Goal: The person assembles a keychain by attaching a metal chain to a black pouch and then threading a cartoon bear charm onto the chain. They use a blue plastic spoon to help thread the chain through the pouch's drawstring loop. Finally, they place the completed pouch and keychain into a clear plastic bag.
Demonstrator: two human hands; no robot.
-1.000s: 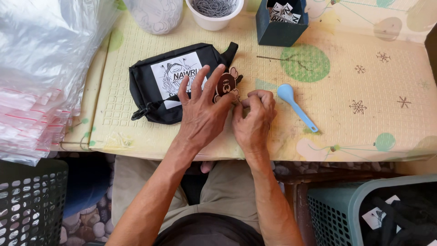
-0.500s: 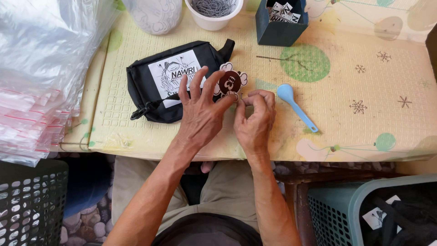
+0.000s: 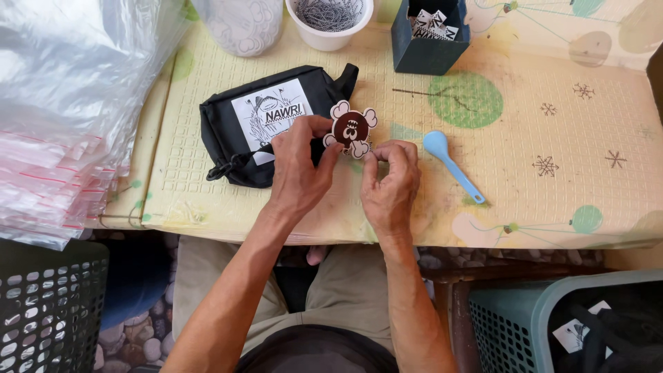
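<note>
Pinching the brown skull-shaped charm (image 3: 351, 129) at its left edge, left hand (image 3: 298, 169) has thumb and forefinger clamped on it, remaining fingers loosely curled. Charm sits above the table mat (image 3: 552, 117), just beside the black pouch (image 3: 255, 135). Right hand (image 3: 391, 185): fingertips drawn together under the charm's lower edge; what they grip is too small to tell. Judgement: steady the charm, work small.

pouch (image 3: 255, 131) left of charm (image 3: 351, 129), spoon (image 3: 452, 164) right
</note>
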